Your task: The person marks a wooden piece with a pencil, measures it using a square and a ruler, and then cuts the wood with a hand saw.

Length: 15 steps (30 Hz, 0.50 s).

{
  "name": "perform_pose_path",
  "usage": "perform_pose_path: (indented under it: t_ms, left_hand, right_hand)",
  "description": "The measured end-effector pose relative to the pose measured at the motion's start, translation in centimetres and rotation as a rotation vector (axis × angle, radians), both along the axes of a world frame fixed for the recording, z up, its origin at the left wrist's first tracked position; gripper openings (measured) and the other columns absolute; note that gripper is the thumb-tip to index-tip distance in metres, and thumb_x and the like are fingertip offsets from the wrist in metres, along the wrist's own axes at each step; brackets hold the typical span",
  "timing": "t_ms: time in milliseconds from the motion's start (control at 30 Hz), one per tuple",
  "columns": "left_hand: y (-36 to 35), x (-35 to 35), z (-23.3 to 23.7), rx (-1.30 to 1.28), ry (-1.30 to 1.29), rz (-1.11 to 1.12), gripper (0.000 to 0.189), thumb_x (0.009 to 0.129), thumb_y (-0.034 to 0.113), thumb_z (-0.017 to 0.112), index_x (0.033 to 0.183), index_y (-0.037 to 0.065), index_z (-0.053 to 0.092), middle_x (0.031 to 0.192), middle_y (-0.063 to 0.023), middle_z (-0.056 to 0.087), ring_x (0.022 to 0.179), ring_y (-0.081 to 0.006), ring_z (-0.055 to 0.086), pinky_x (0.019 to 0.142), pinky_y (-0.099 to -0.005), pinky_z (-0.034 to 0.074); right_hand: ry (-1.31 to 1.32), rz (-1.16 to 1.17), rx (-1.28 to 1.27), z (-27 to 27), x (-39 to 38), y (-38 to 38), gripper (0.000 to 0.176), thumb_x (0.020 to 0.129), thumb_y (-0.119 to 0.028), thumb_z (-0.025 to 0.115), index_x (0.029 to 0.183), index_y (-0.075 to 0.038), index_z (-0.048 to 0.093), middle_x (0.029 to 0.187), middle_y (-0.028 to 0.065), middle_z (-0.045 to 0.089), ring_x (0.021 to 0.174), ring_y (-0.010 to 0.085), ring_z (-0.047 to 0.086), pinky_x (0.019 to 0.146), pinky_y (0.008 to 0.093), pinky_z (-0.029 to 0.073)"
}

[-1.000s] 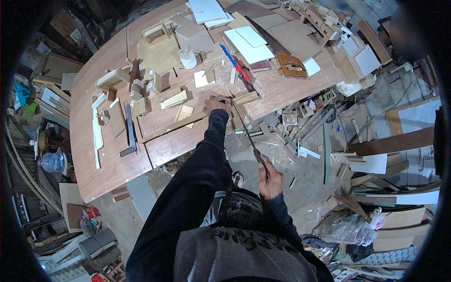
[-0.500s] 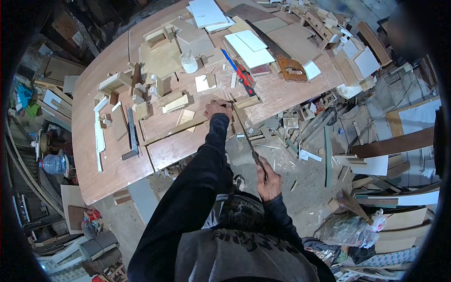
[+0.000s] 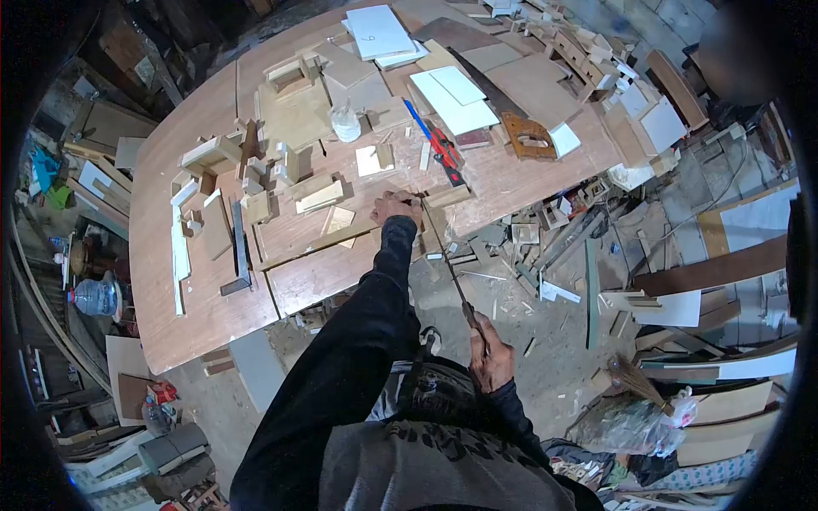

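Observation:
My left hand (image 3: 397,207) is closed over a long narrow wooden strip (image 3: 319,244), holding it down near the front edge of the table. Just right of those fingers, the thin blade of a handsaw (image 3: 446,262) crosses the strip, seen almost edge-on. My right hand (image 3: 492,353) is wrapped round the saw's handle, low in front of my body and off the table. The handle itself is mostly hidden by the fingers. Whether the blade has cut into the strip is too small to tell. A blue and red tool (image 3: 435,143) lies beyond the strip's right end.
On the table (image 3: 204,332) are a second handsaw with a wooden handle (image 3: 528,136), white panels (image 3: 456,100), a clear plastic cup (image 3: 345,122), a try square (image 3: 239,255) and small wood blocks. Offcuts litter the floor, and a broom (image 3: 637,380) lies at right.
My right hand and the saw have drawn back slightly toward my body. The left hand stays on the strip. The whole view has shifted a little.

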<state>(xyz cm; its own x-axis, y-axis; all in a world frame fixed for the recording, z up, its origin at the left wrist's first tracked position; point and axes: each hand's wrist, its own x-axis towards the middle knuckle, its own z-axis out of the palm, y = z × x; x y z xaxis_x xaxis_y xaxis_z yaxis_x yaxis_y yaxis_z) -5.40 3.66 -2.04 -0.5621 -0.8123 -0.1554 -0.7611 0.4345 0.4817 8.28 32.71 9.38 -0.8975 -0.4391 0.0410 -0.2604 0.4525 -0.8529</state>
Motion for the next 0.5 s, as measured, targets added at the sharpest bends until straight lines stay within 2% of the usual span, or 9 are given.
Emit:
perform_pose_path:
  t_ms: [33, 100, 167, 200, 300, 333, 433, 467, 500]
  left_hand:
    - [0.1, 0.1, 0.0, -0.029, -0.023, 0.010, 0.017, 0.068, 0.036, 0.066, 0.082, 0.028, 0.071, 0.112, -0.0015, 0.056, 0.106, -0.0241, 0.046, 0.091, -0.0444, 0.031]
    - [0.3, 0.2, 0.1, -0.067, 0.014, 0.019, 0.014, 0.068, 0.034, 0.066, 0.080, 0.028, 0.070, 0.110, -0.0013, 0.057, 0.104, -0.0244, 0.047, 0.090, -0.0434, 0.031]
    - [0.7, 0.6, 2.4, 0.050, 0.028, 0.043, 0.014, 0.066, 0.033, 0.068, 0.079, 0.028, 0.070, 0.111, -0.0014, 0.056, 0.104, -0.0250, 0.047, 0.090, -0.0436, 0.031]
    - [0.4, 0.2, 2.1, 0.045, 0.033, 0.038, 0.014, 0.066, 0.033, 0.068, 0.079, 0.028, 0.070, 0.111, -0.0014, 0.056, 0.104, -0.0250, 0.047, 0.090, -0.0436, 0.031]
    - [0.2, 0.0, 0.3, -0.008, -0.006, 0.021, 0.015, 0.064, 0.031, 0.069, 0.078, 0.028, 0.069, 0.111, -0.0007, 0.056, 0.104, -0.0256, 0.047, 0.089, -0.0441, 0.032]
    - [0.4, 0.0, 0.8, -0.022, -0.008, 0.010, 0.014, 0.064, 0.031, 0.069, 0.078, 0.028, 0.069, 0.111, -0.0009, 0.056, 0.104, -0.0259, 0.047, 0.089, -0.0443, 0.033]
    - [-0.1, 0.2, -1.0, -0.053, -0.011, -0.030, 0.014, 0.066, 0.033, 0.067, 0.080, 0.029, 0.069, 0.110, -0.0012, 0.056, 0.105, -0.0261, 0.046, 0.089, -0.0447, 0.034]
    - [0.0, 0.2, -0.8, -0.075, -0.009, -0.017, 0.016, 0.067, 0.034, 0.066, 0.081, 0.030, 0.069, 0.110, -0.0012, 0.056, 0.106, -0.0262, 0.046, 0.089, -0.0452, 0.034]
    - [0.2, 0.0, -0.5, -0.094, -0.006, -0.005, 0.017, 0.067, 0.035, 0.065, 0.083, 0.030, 0.068, 0.110, -0.0012, 0.055, 0.106, -0.0263, 0.046, 0.090, -0.0457, 0.034]
  right_hand:
    - [0.059, -0.003, 0.002, 0.2, 0.1, -0.1, 0.034, 0.088, -0.011, 0.051, 0.121, -0.012, 0.053, 0.081, 0.0237, 0.061, 0.077, 0.0377, 0.063, 0.062, 0.0386, 0.050]
    - [0.010, -0.036, -0.005, 0.3, -0.8, -1.7, 0.032, 0.088, -0.011, 0.051, 0.120, -0.013, 0.054, 0.081, 0.0232, 0.062, 0.077, 0.0377, 0.063, 0.062, 0.0383, 0.050]
    - [-0.091, -0.040, 0.115, -0.2, -1.8, -3.1, 0.032, 0.088, -0.011, 0.051, 0.120, -0.013, 0.054, 0.082, 0.0216, 0.063, 0.077, 0.0348, 0.065, 0.064, 0.0382, 0.051]
    - [0.047, -0.052, 0.052, -1.2, -1.7, -3.1, 0.033, 0.088, -0.010, 0.050, 0.121, -0.012, 0.053, 0.082, 0.0204, 0.063, 0.075, 0.0356, 0.065, 0.063, 0.0378, 0.051]
    - [-0.081, -0.017, 0.004, 0.9, -0.3, -0.9, 0.028, 0.090, -0.012, 0.049, 0.117, -0.008, 0.055, 0.090, 0.0227, 0.063, 0.081, 0.0344, 0.066, 0.066, 0.0334, 0.051]
    - [0.035, -0.014, -0.011, 0.0, 0.0, -0.3, 0.028, 0.090, -0.014, 0.050, 0.118, -0.008, 0.055, 0.089, 0.0231, 0.063, 0.079, 0.0356, 0.065, 0.064, 0.0327, 0.050]
    - [0.003, -0.053, 0.039, -1.9, -1.5, -2.6, 0.028, 0.090, -0.015, 0.052, 0.117, -0.008, 0.055, 0.088, 0.0224, 0.063, 0.077, 0.0350, 0.066, 0.063, 0.0319, 0.050]
    - [-0.028, -0.022, 0.106, -1.3, -2.3, -3.5, 0.034, 0.089, -0.011, 0.050, 0.122, -0.009, 0.051, 0.086, 0.0245, 0.061, 0.076, 0.0413, 0.061, 0.063, 0.0383, 0.050]
    - [-0.027, -0.027, 0.107, -0.8, -2.2, -3.3, 0.034, 0.089, -0.011, 0.050, 0.122, -0.009, 0.051, 0.086, 0.0245, 0.061, 0.076, 0.0413, 0.061, 0.063, 0.0383, 0.050]
